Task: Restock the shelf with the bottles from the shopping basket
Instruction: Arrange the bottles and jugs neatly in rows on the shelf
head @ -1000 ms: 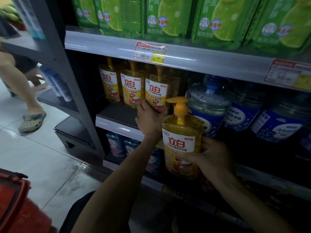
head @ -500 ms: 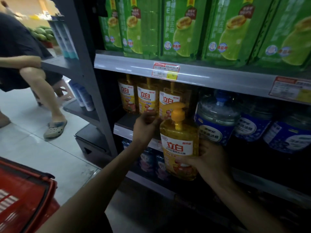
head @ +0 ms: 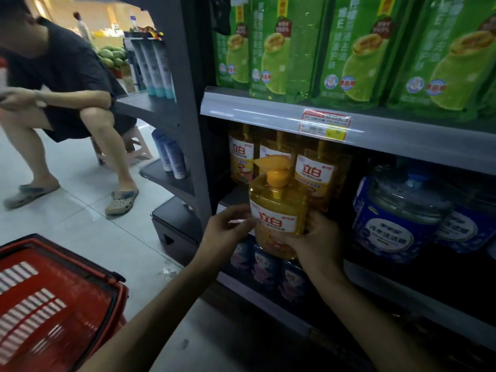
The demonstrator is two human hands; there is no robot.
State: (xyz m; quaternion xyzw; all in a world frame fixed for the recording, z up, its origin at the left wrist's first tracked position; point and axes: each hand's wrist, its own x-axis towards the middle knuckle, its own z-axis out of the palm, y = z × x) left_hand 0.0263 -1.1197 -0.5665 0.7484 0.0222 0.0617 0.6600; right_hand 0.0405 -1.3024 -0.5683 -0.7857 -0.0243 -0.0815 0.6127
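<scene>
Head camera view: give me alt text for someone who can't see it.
The left hand and right hand hold a yellow pump bottle in front of a shelf's row of matching bottles. A red shopping basket is at lower left.

Head camera faces forward-down, near the shelf (head: pixel 255 108).

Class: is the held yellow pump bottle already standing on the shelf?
No, left hand and right hand hold the yellow pump bottle out in front of the shelf, base below it.
</scene>
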